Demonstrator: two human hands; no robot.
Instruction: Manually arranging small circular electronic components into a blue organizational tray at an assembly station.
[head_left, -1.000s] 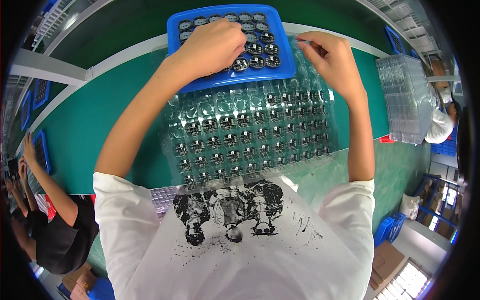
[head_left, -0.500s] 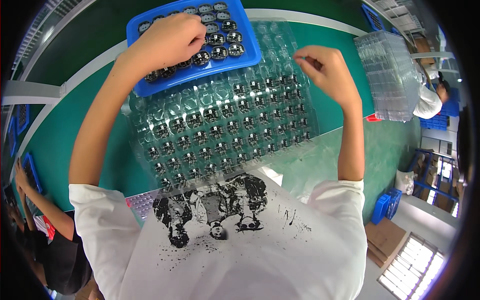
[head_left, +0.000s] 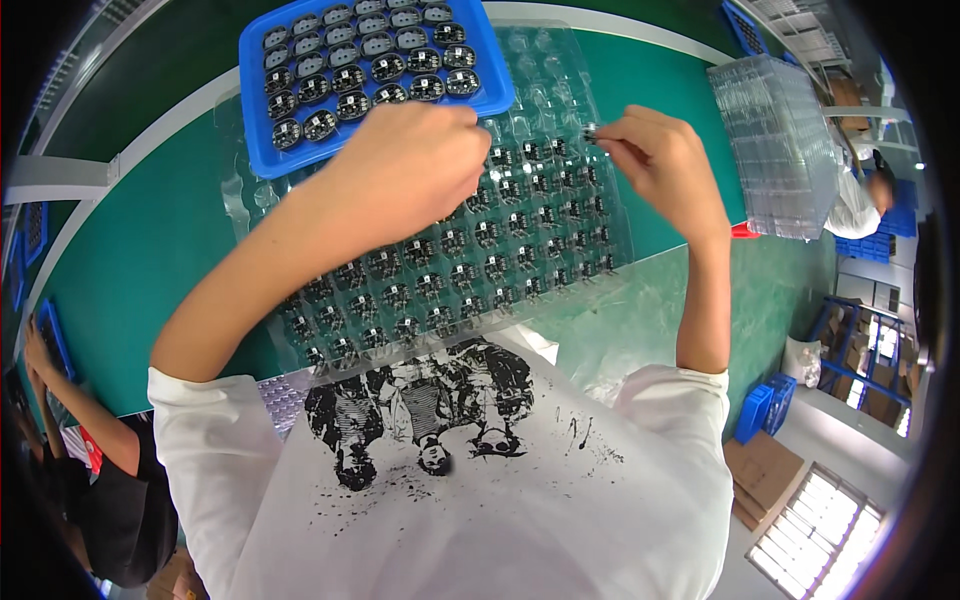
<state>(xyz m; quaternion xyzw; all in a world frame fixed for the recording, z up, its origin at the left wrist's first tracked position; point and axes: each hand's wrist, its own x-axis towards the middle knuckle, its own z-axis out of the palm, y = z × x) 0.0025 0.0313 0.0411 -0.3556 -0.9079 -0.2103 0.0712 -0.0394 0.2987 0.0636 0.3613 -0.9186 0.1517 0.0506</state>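
A clear plastic blister tray (head_left: 240,195) lies in front of me, with rows of small black circuit parts (head_left: 464,274) in many of its pockets. Beyond it at the left, a blue tray (head_left: 262,160) overlaps its far edge and holds round grey-and-black pieces (head_left: 388,67). Over the blister tray is my left hand (head_left: 425,160), its fingers closed near the far rows; whatever they may hold is hidden. My right hand (head_left: 660,165) pinches a small black circuit part (head_left: 590,134) above the blister tray's right side.
Stacked clear blister trays (head_left: 775,150) stand on the green table (head_left: 130,300) at the right. Another person's arm (head_left: 85,410) reaches to a small blue tray (head_left: 55,340) at the far left. Blue crates (head_left: 765,408) and cardboard (head_left: 762,475) are on the floor at right.
My left hand has moved from over the blue tray, toward me and to the right, over the blister tray. A circuit part now shows at my right fingertips. The view has shifted slightly.
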